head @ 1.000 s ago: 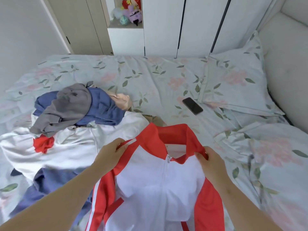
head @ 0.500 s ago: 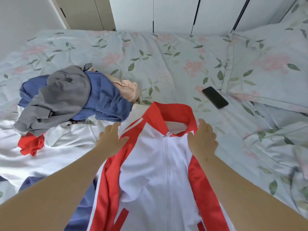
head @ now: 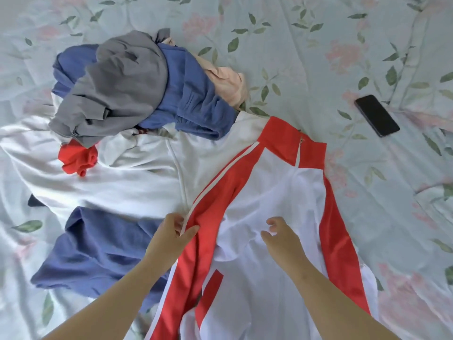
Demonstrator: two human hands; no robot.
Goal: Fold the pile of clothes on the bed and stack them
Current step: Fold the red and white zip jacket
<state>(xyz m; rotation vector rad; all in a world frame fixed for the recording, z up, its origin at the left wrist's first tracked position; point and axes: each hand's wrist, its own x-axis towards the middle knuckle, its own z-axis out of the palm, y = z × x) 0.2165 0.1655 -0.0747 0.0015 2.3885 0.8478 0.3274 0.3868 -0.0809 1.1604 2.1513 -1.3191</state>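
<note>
A red and white zip jacket (head: 274,192) lies front up on the bed, collar away from me. My left hand (head: 171,236) pinches the white-striped edge of its red left sleeve. My right hand (head: 282,235) hovers over the white chest panel with loosely curled fingers, holding nothing. To the left is the unfolded pile: a grey garment (head: 117,82) on top of a blue one (head: 196,101), a peach piece (head: 230,84), a small red item (head: 78,158), a white garment (head: 117,177) and another blue garment (head: 98,249).
A black phone (head: 377,115) lies on the floral bedsheet (head: 318,57) to the upper right of the jacket. Sheet to the right of the jacket and beyond the pile holds nothing else.
Both hands moved from the jacket's collar down toward me. The left now pinches the sleeve edge, the right has let go. The view tilted down, so the wardrobe and pillow left the frame.
</note>
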